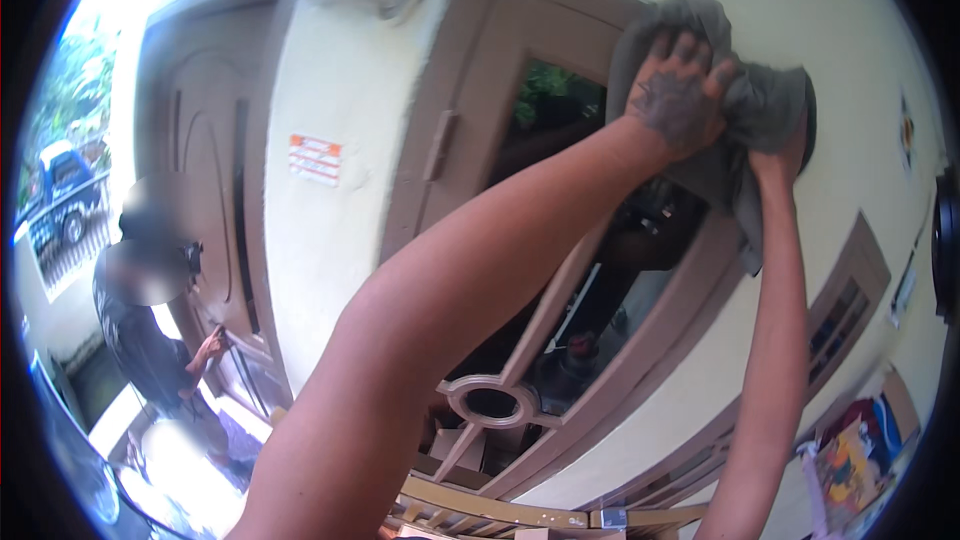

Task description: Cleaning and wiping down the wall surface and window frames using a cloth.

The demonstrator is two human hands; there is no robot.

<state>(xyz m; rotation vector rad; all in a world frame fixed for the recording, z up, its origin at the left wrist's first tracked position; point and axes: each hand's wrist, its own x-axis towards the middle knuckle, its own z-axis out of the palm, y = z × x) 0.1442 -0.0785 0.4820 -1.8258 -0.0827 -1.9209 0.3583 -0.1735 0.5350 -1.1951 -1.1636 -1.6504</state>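
My left hand [679,94] is raised high and presses a dark grey cloth [694,19] against the upper right corner of a brown window frame [551,0]. Its fingers bend over the bunched fabric. Close to its right, my right hand [786,157] grips the same cloth. Folds of the cloth cover most of that hand's fingers. Part of the cloth hangs down along the frame's side. Below my hands, the dark window pane [555,116] reflects greenery. A round ornament [491,401] sits in the lower part of the window's bars.
At the left, a person [146,337] in dark clothing stands by a brown door [214,150], one hand near its edge. A wooden slatted rail [487,502] runs below the window. Boxes and bags [855,457] are piled lower right. A notice [315,160] is on the wall.
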